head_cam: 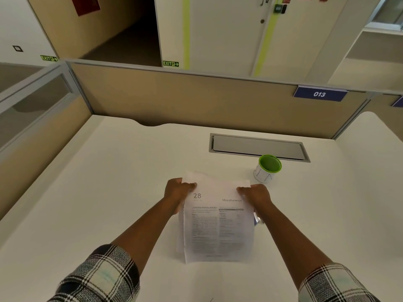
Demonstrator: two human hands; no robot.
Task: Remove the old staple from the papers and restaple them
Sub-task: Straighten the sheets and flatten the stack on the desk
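Both forearms reach forward from rolled black-and-white plaid sleeves (pixel 102 277), converging over the middle of the white tabletop (pixel 109 182). The left hand (pixel 177 194) grips the upper left corner of the white printed sheets of paper (pixel 218 232), its fingers (pixel 192 185) curled closed over the top edge and the wrist turned slightly inward. The right hand (pixel 255 196) pinches the upper right corner in the same way, fingers closed on the edge, knuckles up. The papers hang tilted between the hands, lower edge down near the tabletop, top page showing "28" and "Miscellaneous"; the sheets fan apart a little at the top left. Whether a staple sits in them cannot be told. A small bluish object (pixel 257 221) peeks out beside the right edge, too hidden to identify. A white cup with green lining (pixel 267 168) stands just beyond the right hand, near a grey cable hatch (pixel 257 146).
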